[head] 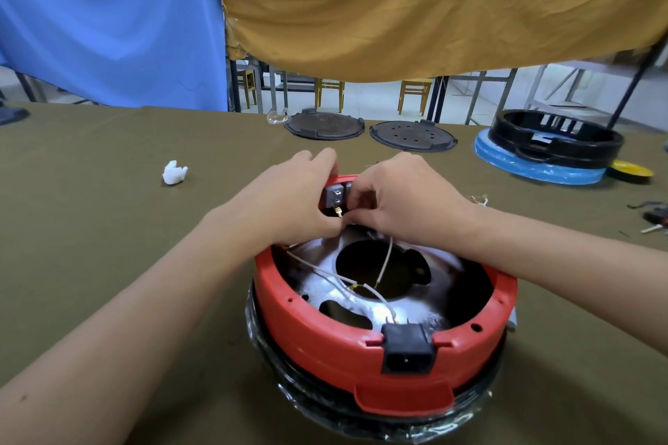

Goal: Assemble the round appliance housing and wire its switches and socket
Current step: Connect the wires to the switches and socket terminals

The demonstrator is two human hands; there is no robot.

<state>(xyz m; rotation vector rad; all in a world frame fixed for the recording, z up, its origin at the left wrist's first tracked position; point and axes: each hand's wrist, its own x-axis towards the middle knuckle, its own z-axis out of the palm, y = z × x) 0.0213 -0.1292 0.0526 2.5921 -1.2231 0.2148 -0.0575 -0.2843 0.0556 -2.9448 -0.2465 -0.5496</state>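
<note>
Working at the far rim of the round red plastic housing (325,329), both hands meet over a small grey switch block (335,194) seated in that rim. In the single head view, the left hand (289,197) curls over the rim from the left, its fingers (327,159) wrapped behind the switch to steady it. The right hand (401,197) comes in from the right with its fingers (356,193) bunched in a pinch against the block; what they pinch is hidden, probably a lead.

A brass spade terminal (338,211) hangs just below the switch, between the two thumbs, its long axis pointing up toward the block's underside. By my reading, the coming push runs upward along that axis, and both hands are about equally close.

Nearer than the fingers, thin white wires (384,265) loop across the shiny metal plate (405,307) inside the housing and run back to the black power socket (408,347) clipped in the near rim. The housing stands on the olive-cloth bench (108,228), with a crumpled white wad (174,173) well left of the fingers.
</note>
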